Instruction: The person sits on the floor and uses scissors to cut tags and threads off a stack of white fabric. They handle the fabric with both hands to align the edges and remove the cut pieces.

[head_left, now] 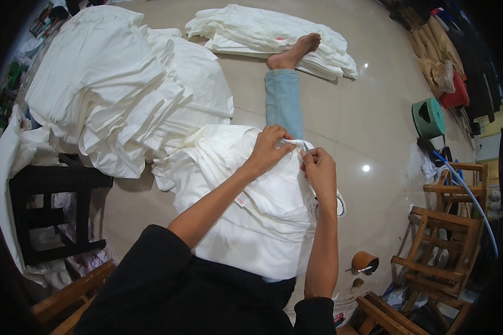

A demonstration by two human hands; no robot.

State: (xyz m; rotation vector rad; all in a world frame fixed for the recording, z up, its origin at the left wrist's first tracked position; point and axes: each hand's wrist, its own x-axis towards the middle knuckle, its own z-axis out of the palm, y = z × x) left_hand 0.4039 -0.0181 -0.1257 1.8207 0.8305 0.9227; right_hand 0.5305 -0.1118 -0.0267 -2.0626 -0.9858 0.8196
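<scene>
Tiled floor (341, 111) was strewn with white piles; left hand (269, 146) and right hand (320, 167) both pinched the white garment's (262, 223) edge.

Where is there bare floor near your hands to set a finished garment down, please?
The widest bare floor lies right of the leg, bordered by the folded stack, green bin and wooden chairs. A narrow strip separates big pile and leg. The left, by the black stool, is crowded.
</scene>
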